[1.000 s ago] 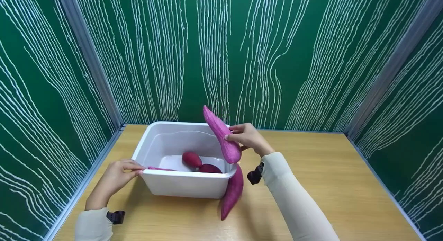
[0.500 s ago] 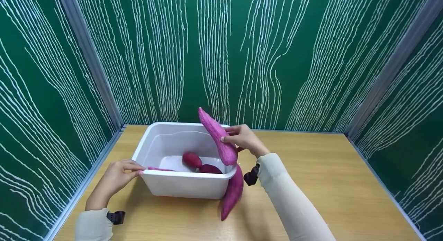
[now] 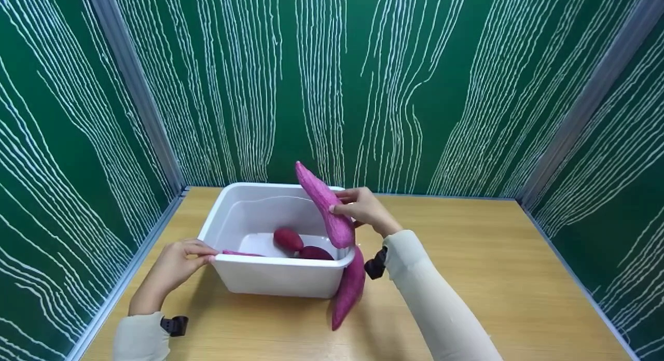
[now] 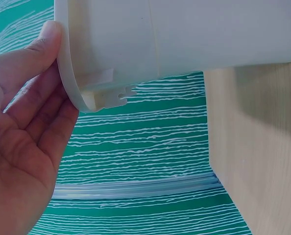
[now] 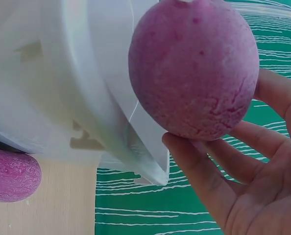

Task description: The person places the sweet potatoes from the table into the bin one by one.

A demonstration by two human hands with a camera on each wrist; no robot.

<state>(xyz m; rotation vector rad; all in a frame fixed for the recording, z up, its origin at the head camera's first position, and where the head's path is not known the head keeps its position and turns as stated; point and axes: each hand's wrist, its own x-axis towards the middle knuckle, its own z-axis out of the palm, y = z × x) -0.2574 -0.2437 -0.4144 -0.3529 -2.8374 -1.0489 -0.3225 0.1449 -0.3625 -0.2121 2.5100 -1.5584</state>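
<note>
My left hand (image 3: 179,262) pinches the rim of a white plastic tub (image 3: 280,277) at its near left corner, thumb on one side and fingers on the other in the left wrist view. A long pink-purple sweet potato (image 3: 326,205) is held in my right hand (image 3: 365,208) over the tub's right rim. It slants, with its thin end up and to the left and its thick round end down. Inside the tub lie two dark red sweet potatoes (image 3: 288,239) and a pink one (image 3: 241,253), mostly hidden by the near wall.
Another purple sweet potato (image 3: 348,291) lies on the wooden table (image 3: 467,257) against the tub's right side. Green panels with white wavy lines (image 3: 321,91) stand behind and at both sides, joined by metal posts (image 3: 586,91).
My right hand has shifted slightly left with the sweet potato, bringing it further over the tub. The left hand and the tub have stayed in place.
</note>
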